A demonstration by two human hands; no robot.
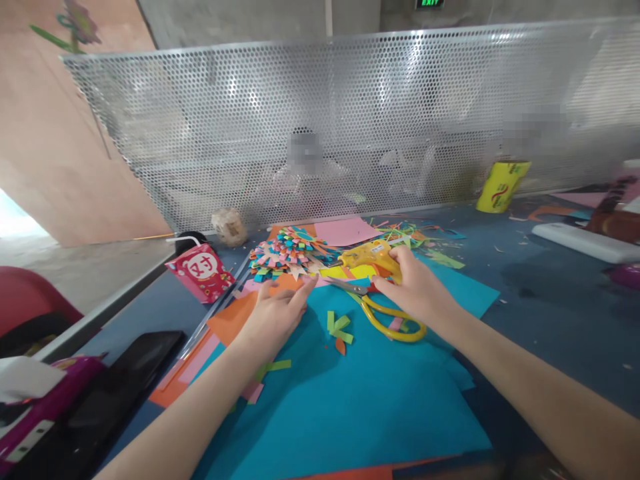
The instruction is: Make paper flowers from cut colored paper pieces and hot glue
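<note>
My right hand (425, 287) is wrapped round a yellow hot glue gun (365, 253), its nozzle aimed left. Just below lies a pair of scissors (358, 290) with yellow handles, resting on the blue paper sheet (320, 407). My left hand (280, 310) has its fingers stretched out, the index fingertip at the end of a yellow paper strip (340, 272); whether it presses on the strip I cannot tell. Beyond the fingertips sit fringed multicoloured paper pompoms (290, 252). Small green paper scraps (340, 328) are on the blue sheet between my hands.
A perforated metal screen (330, 120) crosses the table's back, with a person seen behind it. On the left are a red drink carton (201, 272), a black phone-like slab (135, 373) and a purple power strip (55, 393). A yellow cup-like container (503, 187) stands back right.
</note>
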